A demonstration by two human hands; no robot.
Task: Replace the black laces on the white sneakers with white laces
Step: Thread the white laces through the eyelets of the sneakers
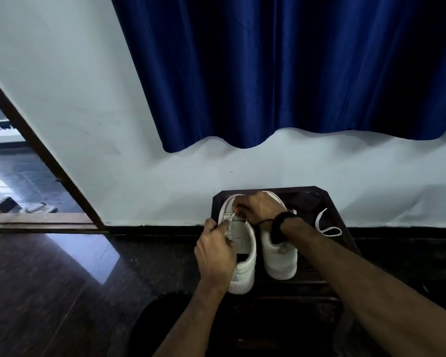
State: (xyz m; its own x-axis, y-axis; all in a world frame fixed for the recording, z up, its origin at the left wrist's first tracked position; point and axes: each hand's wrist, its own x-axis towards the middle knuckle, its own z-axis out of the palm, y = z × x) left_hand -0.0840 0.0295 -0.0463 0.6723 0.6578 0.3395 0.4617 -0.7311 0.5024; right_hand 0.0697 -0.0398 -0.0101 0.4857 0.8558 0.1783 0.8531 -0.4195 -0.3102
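My left hand (215,249) sits at the left side of the left white leather sneaker (242,256), fingers curled & pinching a thin white lace (229,222) by the eyelets. My right hand (258,206), black band on wrist, is over the toe end of the same shoe, fingers curled, pinching the lace's other bit. Right white sneaker (281,256) stands just beside it, both on a dark wooden stool (345,238). A spare white lace (326,225) lies at the stool's right edge.

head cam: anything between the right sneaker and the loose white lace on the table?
Nothing but bare dark table. The right sneaker and the loose white lace lie apart in the head view; only the right forearm crosses nearer the camera.
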